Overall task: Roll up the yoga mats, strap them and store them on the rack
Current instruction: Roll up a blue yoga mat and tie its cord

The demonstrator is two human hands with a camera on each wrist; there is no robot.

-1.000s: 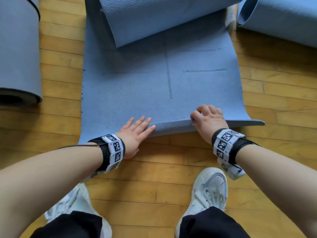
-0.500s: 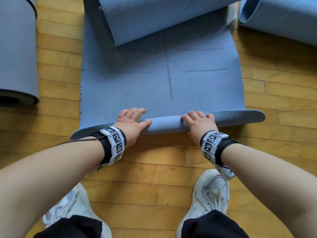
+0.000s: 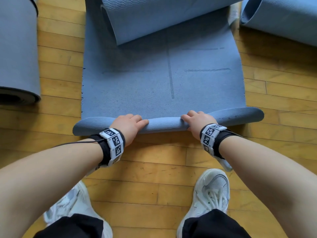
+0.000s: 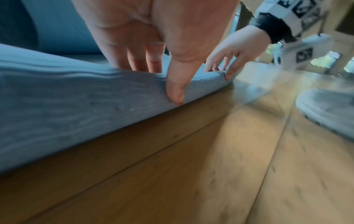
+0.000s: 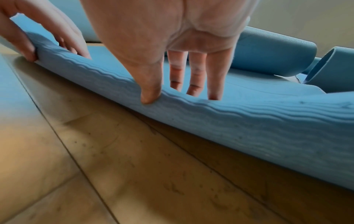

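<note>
A blue yoga mat (image 3: 154, 83) lies flat on the wooden floor in front of me. Its near edge (image 3: 164, 125) is turned over into a low, narrow roll. My left hand (image 3: 135, 120) grips this roll left of centre, fingers over the top and thumb on the near side. My right hand (image 3: 192, 117) grips it the same way right of centre. In the left wrist view the left hand (image 4: 162, 78) pinches the ribbed fold (image 4: 95, 98). The right wrist view shows the right hand (image 5: 172, 91) on the fold (image 5: 249, 115). The mat's far end (image 3: 163, 18) curls up loosely.
A rolled grey-blue mat (image 3: 17, 48) lies on the floor at the left, its dark end towards me. Another loosely curled mat (image 3: 283, 18) lies at the far right. My two white shoes (image 3: 214, 191) stand just behind the hands on bare floorboards (image 3: 154, 169).
The near edge, flat a second ago, has been turned over into a low roll. My left hand went from flat fingers to a grip, and both hands moved slightly away from me.
</note>
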